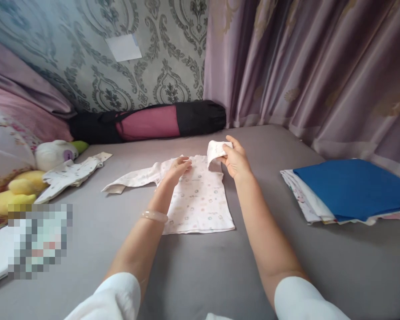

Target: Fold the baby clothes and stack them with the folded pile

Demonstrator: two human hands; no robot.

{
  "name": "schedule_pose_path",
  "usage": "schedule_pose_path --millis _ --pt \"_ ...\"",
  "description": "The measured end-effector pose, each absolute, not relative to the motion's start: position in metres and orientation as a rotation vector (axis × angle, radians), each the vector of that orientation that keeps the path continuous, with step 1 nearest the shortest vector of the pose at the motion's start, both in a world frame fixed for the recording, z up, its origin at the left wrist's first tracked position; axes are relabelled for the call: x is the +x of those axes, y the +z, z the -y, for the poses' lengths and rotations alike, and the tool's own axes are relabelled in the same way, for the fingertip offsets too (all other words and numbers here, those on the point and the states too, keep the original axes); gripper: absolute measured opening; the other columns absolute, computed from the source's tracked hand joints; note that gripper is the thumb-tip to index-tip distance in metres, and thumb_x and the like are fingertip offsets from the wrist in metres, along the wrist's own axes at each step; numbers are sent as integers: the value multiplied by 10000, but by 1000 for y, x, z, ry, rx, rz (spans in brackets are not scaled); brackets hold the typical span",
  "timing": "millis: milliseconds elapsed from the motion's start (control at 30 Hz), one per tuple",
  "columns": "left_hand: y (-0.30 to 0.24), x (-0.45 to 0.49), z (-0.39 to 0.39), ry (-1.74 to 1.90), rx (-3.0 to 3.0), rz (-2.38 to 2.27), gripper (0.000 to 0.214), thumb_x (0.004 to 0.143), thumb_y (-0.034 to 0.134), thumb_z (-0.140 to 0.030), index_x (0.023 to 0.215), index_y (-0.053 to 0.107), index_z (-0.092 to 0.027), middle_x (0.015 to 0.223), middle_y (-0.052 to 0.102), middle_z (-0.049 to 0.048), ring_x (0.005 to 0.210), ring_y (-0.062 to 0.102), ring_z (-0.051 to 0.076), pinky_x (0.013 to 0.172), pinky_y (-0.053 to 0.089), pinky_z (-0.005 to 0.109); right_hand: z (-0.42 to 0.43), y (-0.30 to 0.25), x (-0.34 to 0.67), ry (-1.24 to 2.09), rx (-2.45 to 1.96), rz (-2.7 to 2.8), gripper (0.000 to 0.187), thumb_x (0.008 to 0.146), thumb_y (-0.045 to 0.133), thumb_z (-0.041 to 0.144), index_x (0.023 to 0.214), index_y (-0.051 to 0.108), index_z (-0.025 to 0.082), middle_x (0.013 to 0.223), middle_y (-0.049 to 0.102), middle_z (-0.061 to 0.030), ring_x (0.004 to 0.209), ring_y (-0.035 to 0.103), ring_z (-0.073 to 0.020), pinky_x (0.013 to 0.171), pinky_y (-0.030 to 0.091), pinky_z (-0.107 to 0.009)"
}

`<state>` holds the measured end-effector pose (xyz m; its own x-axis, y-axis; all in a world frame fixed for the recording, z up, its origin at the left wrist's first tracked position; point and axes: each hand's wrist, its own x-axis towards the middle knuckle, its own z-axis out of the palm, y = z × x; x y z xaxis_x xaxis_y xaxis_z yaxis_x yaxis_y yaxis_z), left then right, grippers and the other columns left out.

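Note:
A white baby top with a small pastel circle print lies flat on a grey mattress. Its left-hand sleeve stretches out across the mattress. My left hand rests on the top near the collar, and I cannot tell whether its fingers grip the cloth. A translucent bangle circles that wrist. My right hand lifts the other sleeve off the top, holding it between fingers and thumb.
A stack of folded cloth topped with blue fabric lies at right. Another small white garment and plush toys lie at left. A black-and-pink rolled bag lines the back, beside a mauve curtain.

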<state>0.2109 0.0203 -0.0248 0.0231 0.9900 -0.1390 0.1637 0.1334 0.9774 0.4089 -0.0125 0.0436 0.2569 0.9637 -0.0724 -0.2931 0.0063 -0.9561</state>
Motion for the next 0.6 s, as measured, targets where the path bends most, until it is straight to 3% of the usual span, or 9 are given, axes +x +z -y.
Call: schedule_pose_path --millis 167,367,600 --pt "-35 191 -3 1159 924 -1290 237 839 661 -239 1022 586 -108 866 679 97 725 673 137 698 537 262 12 26 382 1253 -1211 856 623 905 425 184 1503 283 288 1392 520 -97 1077 639 -191 838 572 -345" --pt "-42 189 7 1228 860 -1157 249 915 591 -329 1018 577 -103 875 677 115 733 676 143 696 530 256 26 14 356 1574 -1054 1101 741 953 473 427 1563 81 278 1559 327 -84 1318 475 -185 1059 436 -379" --pt "-34 186 10 1173 832 -1021 539 933 409 -603 1131 600 -139 1034 696 154 972 672 253 809 544 345 36 9 350 1735 -992 1300 662 981 377 533 1544 214 225 1551 349 -98 1401 368 -187 1161 283 -406"
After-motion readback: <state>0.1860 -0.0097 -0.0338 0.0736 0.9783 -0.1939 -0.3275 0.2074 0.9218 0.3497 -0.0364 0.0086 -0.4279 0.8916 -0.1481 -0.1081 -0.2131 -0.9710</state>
